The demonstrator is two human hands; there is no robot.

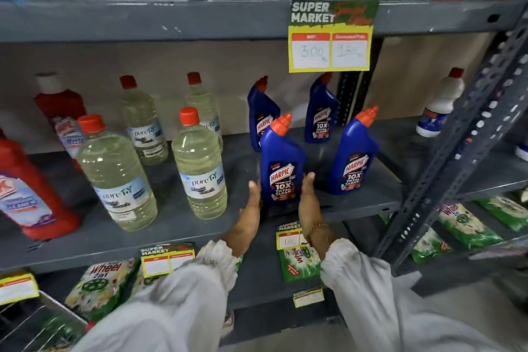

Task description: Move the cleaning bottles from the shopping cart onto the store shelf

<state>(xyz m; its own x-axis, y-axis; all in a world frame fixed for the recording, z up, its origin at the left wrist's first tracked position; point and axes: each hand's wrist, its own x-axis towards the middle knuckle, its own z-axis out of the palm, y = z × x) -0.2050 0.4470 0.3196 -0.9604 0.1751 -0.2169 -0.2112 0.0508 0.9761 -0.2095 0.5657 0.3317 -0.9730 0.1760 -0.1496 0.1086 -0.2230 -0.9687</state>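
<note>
Head view looks down at a grey metal shelf (183,226) stocked with cleaning bottles. Both hands reach in together: the left hand (251,203) and the right hand (307,203) press flat against opposite sides of a blue Harpic bottle (281,163) with an orange cap, standing upright near the shelf's front edge. Each grip is a flat, open palm against the bottle's lower half rather than a wrap of the fingers; whether the bottle's base fully rests on the shelf is hard to tell, since the hands hide it. Just to its right stands a second Harpic bottle (353,157), and two more (261,117) stand behind, near the back wall. Left of these are clear bleach bottles (200,166) with red caps, then red cleaner bottles (25,194). A yellow price sign (331,37) hangs from the shelf above. Green detergent packets (100,286) lie on the shelf below.
</note>
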